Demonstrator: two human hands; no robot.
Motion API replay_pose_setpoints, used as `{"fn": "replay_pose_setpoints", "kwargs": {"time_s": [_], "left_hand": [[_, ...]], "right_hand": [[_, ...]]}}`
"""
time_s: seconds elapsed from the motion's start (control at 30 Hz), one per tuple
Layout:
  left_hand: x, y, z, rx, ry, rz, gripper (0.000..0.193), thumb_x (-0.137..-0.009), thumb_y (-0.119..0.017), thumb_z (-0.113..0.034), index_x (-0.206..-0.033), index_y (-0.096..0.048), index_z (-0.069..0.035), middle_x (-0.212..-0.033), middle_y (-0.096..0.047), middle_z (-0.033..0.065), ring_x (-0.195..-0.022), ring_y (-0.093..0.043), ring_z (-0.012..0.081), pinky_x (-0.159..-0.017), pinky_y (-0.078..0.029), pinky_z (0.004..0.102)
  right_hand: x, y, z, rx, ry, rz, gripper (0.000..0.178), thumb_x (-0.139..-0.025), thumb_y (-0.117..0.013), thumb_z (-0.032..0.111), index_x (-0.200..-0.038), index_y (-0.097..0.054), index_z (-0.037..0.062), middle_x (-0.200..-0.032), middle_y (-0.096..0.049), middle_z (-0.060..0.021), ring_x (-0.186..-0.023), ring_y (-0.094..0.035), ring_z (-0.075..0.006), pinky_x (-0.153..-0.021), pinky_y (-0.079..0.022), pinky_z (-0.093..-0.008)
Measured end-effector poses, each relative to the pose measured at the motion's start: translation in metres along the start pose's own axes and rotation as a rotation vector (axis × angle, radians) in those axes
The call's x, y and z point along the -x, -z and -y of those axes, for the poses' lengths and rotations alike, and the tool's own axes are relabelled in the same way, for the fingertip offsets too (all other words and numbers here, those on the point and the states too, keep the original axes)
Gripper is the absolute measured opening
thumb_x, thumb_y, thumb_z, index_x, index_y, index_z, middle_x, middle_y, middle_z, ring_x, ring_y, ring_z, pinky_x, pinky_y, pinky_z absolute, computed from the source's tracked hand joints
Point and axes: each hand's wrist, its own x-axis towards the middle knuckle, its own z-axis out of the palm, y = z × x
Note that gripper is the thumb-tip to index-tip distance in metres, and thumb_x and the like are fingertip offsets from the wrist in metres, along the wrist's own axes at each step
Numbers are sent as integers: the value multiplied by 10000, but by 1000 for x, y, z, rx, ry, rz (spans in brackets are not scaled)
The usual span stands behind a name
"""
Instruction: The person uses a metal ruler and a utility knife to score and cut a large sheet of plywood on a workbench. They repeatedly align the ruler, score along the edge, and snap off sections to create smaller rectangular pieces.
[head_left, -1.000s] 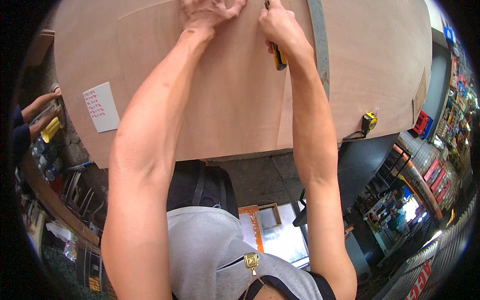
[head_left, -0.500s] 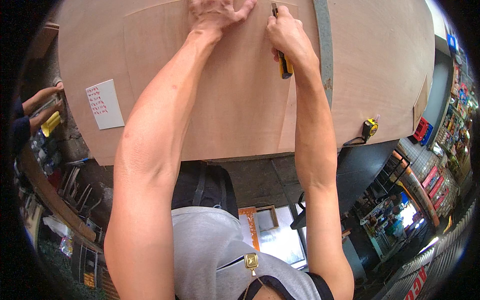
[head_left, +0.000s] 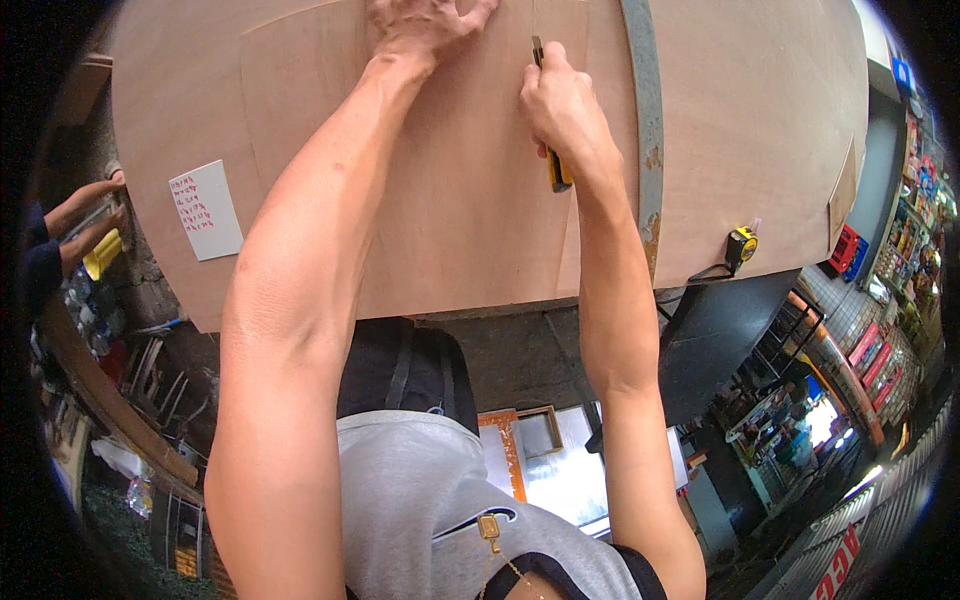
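Observation:
My left hand (head_left: 425, 28) lies flat on a thin plywood sheet (head_left: 470, 200), fingers partly spread, the tips cut off by the upper picture edge. My right hand (head_left: 563, 105) is closed round a yellow-and-black utility knife (head_left: 560, 176). Its blade points away from me, with the tip at or close to the plywood. A faint straight line runs on the wood beyond the tip. Just right of that hand, a long worn metal bar (head_left: 649, 130) lies on the larger plywood board (head_left: 760, 130) below.
A white card with red handwriting (head_left: 206, 212) rests at the left. Near the front right edge sits a yellow-and-black tape measure (head_left: 740, 247). Another person's arms (head_left: 88, 215) show at the far left. Crowded shelves (head_left: 905, 220) stand at the far right.
My right hand has drawn the knife toward me and slightly left along the plywood. My left hand stays pressed down in nearly the same place.

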Motion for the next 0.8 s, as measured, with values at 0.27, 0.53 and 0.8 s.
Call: {"fn": "replay_pose_setpoints", "kwargs": {"time_s": [0.27,0.53,0.8], "left_hand": [[1,-9,3,-48,-8,-14,662,-763,-648,-521,-1320,-547,-179,-1412,-460,152,-1328,-390,356,-1095,-253,602],[-2,-11,-5,-46,-1,59,667,-809,-604,-543,-1368,-500,-195,-1460,-413,142,-1370,-340,338,-1134,-201,568],[-5,4,-2,-52,63,138,643,-851,-553,-548,-1380,-484,-189,-1485,-384,139,-1390,-315,334,-1147,-188,542]], "right_hand": [[55,-20,-28,-9,34,-1,212,-986,-415,193,-1021,-406,-16,-704,-581,-361,-565,-603,-492,-476,-489,-523],[138,-48,-64,7,-73,35,169,-977,-457,175,-1052,-407,33,-683,-584,-349,-730,-585,-563,-611,-469,-632],[275,-87,-114,39,-242,254,175,-972,-449,159,-1054,-412,9,-688,-603,-328,-686,-601,-537,-576,-498,-603]]}}
